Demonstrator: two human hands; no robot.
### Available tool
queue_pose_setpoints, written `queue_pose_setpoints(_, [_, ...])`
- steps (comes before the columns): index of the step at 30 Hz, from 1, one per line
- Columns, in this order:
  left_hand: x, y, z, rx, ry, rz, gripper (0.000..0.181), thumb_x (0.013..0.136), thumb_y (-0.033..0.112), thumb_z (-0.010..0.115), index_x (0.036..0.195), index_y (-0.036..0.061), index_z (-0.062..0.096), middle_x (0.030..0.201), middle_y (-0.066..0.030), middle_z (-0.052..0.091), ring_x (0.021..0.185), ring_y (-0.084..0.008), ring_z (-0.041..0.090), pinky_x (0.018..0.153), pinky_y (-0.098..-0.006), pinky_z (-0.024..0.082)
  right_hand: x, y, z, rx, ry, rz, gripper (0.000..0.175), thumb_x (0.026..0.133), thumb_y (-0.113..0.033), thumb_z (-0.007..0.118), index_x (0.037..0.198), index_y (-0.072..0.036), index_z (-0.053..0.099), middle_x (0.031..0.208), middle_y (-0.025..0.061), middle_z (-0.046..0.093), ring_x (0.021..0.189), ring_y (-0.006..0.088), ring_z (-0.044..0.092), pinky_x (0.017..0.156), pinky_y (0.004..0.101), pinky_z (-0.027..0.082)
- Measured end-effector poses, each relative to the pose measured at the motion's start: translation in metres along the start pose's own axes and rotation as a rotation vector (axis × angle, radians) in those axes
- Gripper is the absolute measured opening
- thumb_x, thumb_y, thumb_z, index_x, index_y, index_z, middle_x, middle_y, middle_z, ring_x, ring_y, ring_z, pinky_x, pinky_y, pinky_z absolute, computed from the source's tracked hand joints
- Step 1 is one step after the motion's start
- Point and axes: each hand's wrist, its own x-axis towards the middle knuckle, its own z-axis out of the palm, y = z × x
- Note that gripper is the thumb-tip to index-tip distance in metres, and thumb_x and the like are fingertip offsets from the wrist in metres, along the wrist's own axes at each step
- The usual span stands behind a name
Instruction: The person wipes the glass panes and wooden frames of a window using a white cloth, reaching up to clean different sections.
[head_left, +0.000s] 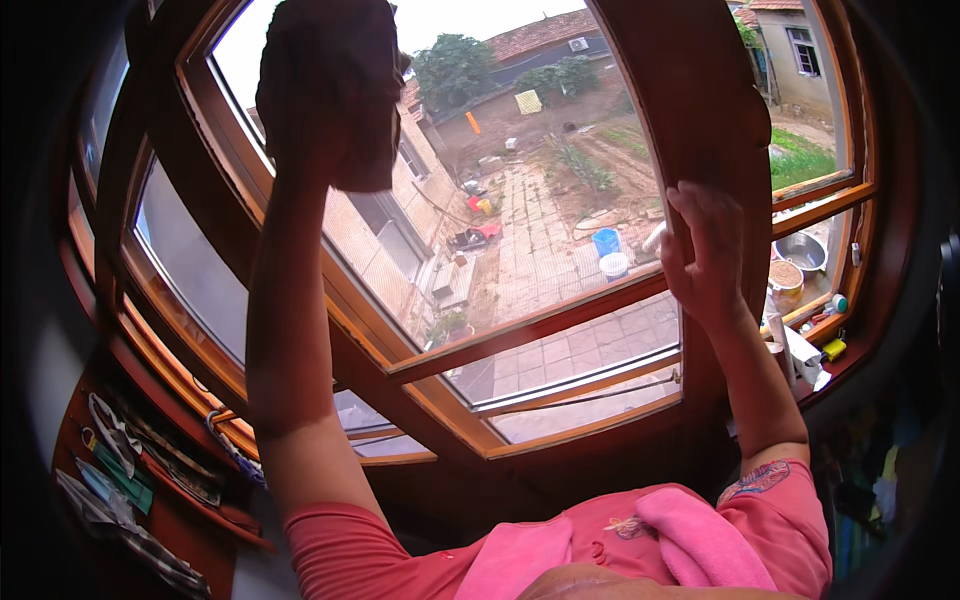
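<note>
My left hand (330, 97) is raised high against the upper part of a wooden-framed window (525, 322), with a dark, bulky cloth (337, 45) in it. The hand and cloth show mostly as a silhouette against the bright sky, so the fingers are hard to make out. At the right, my right hand (705, 247) is beside the dark wooden post between two windows, its fingers apart and nothing seen in it. Whether it touches the post I cannot tell. A pink towel (697, 532) hangs round my neck over a pink shirt.
On the right sill stand a metal basin (801, 251), a tub of grains (786, 277) and a yellow item (834, 349). Cloths and bags (120, 480) hang at the lower left. Beyond the glass are a paved yard, a blue bucket (606, 241) and a white bucket (613, 266).
</note>
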Motion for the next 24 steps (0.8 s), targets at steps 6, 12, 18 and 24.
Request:
queue_pose_setpoints(6, [0.076,0.051,0.033,0.014,-0.094,-0.327,0.094,0.083,0.06,0.072,0.151,0.0072,0.035,0.148,-0.02,0.044,0.137,-0.0349,0.046,0.113,-0.0377,0.039,-0.064,-0.001,0.006,0.065,-0.088,0.136,0.052,0.084,-0.014,0.068,0.135,-0.003,0.059,0.142,0.0178,0.053,0.128,0.0376,0.049,0.109,0.0485,0.038])
queue_pose_setpoints(12, [0.114,0.137,-0.003,-0.12,-0.265,-0.221,0.097,0.073,0.055,0.08,0.152,0.0131,0.043,0.154,-0.0232,0.037,0.147,-0.0414,0.028,0.114,-0.059,0.029,-0.081,0.0,0.018,-0.054,-0.11,0.087,0.053,0.087,-0.023,0.066,0.137,-0.007,0.06,0.149,0.0168,0.048,0.134,0.0395,0.045,0.113,0.0559,0.033])
queue_pose_setpoints(18, [0.062,0.176,-0.02,-0.198,-0.279,0.008,0.084,0.075,0.045,0.08,0.147,0.0144,0.049,0.156,-0.0154,0.039,0.145,-0.0396,0.034,0.116,-0.0556,0.03,-0.086,0.005,0.019,-0.102,-0.11,0.094,0.051,0.087,-0.025,0.066,0.135,-0.009,0.063,0.149,0.0164,0.049,0.137,0.0379,0.044,0.113,0.0563,0.033])
queue_pose_setpoints(24, [-0.017,0.207,-0.073,-0.507,-0.486,0.265,0.07,0.064,0.03,0.08,0.132,0.0296,0.064,0.151,-0.001,0.047,0.145,-0.0364,0.035,0.109,-0.0618,0.034,-0.087,0.0,0.016,-0.122,-0.108,0.095,0.052,0.086,-0.023,0.066,0.135,-0.008,0.063,0.149,0.0166,0.05,0.137,0.0378,0.044,0.112,0.0568,0.033])
